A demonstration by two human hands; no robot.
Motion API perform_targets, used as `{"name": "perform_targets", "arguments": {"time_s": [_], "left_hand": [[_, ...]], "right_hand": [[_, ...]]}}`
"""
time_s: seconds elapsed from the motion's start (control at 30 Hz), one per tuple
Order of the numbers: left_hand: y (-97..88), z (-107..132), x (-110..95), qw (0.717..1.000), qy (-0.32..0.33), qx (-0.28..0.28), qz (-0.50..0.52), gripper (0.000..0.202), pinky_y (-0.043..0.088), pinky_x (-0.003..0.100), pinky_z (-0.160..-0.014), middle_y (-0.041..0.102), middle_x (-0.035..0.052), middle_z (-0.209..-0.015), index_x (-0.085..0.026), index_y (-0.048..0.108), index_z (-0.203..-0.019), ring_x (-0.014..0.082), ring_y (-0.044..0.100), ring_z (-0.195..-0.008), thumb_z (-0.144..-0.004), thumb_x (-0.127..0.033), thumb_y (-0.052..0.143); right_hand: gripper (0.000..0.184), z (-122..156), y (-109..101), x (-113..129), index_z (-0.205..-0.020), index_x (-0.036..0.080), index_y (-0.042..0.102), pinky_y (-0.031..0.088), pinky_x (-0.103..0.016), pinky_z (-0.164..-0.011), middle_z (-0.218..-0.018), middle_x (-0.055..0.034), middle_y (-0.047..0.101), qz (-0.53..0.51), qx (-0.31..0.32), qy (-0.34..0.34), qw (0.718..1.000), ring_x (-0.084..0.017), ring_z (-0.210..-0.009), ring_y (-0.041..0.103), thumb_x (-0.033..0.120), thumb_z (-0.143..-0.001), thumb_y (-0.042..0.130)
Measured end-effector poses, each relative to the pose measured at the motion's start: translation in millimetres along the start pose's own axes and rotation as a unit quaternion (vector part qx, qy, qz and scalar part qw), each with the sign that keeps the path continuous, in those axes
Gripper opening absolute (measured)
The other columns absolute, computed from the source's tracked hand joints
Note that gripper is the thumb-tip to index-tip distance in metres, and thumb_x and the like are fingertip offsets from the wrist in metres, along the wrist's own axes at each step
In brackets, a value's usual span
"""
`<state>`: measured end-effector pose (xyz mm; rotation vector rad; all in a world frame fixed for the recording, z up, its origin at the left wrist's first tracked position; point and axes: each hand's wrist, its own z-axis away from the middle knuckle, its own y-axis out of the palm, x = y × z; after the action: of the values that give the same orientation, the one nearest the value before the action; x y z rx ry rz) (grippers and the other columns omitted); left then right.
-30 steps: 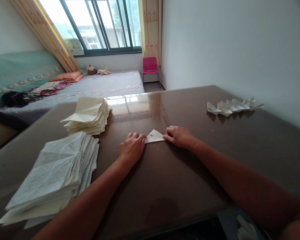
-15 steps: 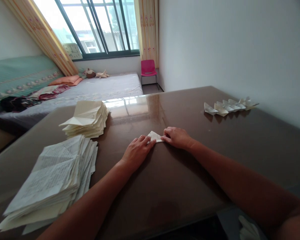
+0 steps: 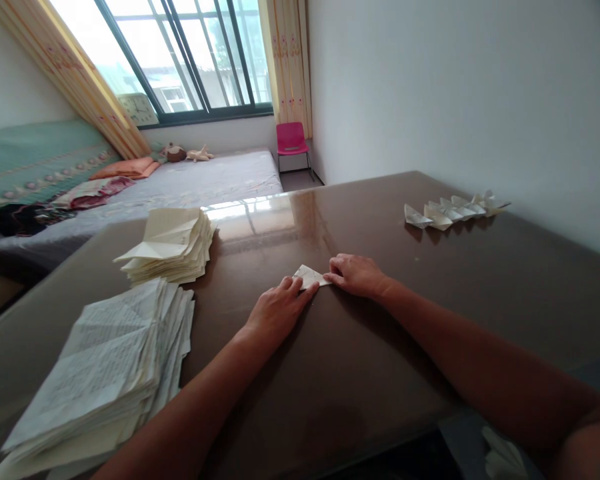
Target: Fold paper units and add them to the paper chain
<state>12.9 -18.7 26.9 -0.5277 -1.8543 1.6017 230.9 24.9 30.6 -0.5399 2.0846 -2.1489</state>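
A small folded triangle of printed paper [image 3: 310, 275] lies on the brown glossy table [image 3: 360, 373] between my hands. My left hand [image 3: 279, 308] lies flat with its fingers stretched over the paper's left part. My right hand [image 3: 356, 274] presses its curled fingertips on the paper's right corner. Most of the paper is hidden under the two hands.
A stack of printed sheets [image 3: 100, 367] lies at the near left, with a stack of folded sheets [image 3: 170, 243] behind it. A row of folded paper pieces [image 3: 450, 211] sits at the far right near the wall. Beyond the table stand a bed [image 3: 180, 180] and a pink chair [image 3: 291, 139].
My left hand has opened from a loose fist and slid right over the paper, covering more of it. The right hand has stayed on the paper's right corner. The view has shifted slightly.
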Motion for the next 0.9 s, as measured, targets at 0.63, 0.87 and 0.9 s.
{"name": "perform_targets", "arguments": {"time_s": [0.63, 0.87, 0.9], "left_hand": [[-3.7, 9.6, 6.9, 1.0, -0.006, -0.017, 0.023, 0.039, 0.051, 0.031, -0.085, 0.053, 0.007, -0.118, -0.025, 0.045, -0.132, 0.022, 0.046, -0.112, -0.094, -0.02, 0.041], [-5.1, 16.8, -1.0, 1.0, -0.023, -0.007, 0.02, 0.036, 0.05, 0.035, -0.089, 0.056, 0.0108, -0.112, -0.013, 0.05, -0.127, 0.0234, 0.049, -0.105, -0.092, -0.014, 0.041], [-4.6, 17.3, -2.7, 0.999, -0.024, -0.008, 0.023, 0.036, 0.05, 0.035, -0.09, 0.055, 0.0114, -0.114, -0.012, 0.05, -0.127, 0.0237, 0.049, -0.107, -0.092, -0.014, 0.042]], "right_hand": [[0.022, 3.6, 6.2, 2.0, -0.1, 0.021, 0.072, 0.044, -0.025, -0.076, -0.093, -0.0058, 0.066, -0.17, -0.035, -0.247, 0.953, -0.015, -0.081, 0.061, 0.02, -0.09, 0.052], [0.028, 5.1, 3.7, 2.6, -0.109, 0.023, 0.071, 0.045, -0.028, -0.082, -0.093, -0.0082, 0.065, -0.131, -0.038, -0.286, 0.949, -0.017, -0.09, 0.058, 0.019, -0.091, 0.05], [0.028, 4.8, 4.0, 2.4, -0.109, 0.023, 0.071, 0.045, -0.028, -0.082, -0.094, -0.0083, 0.065, -0.128, -0.037, -0.285, 0.949, -0.017, -0.09, 0.058, 0.019, -0.091, 0.05]]}}
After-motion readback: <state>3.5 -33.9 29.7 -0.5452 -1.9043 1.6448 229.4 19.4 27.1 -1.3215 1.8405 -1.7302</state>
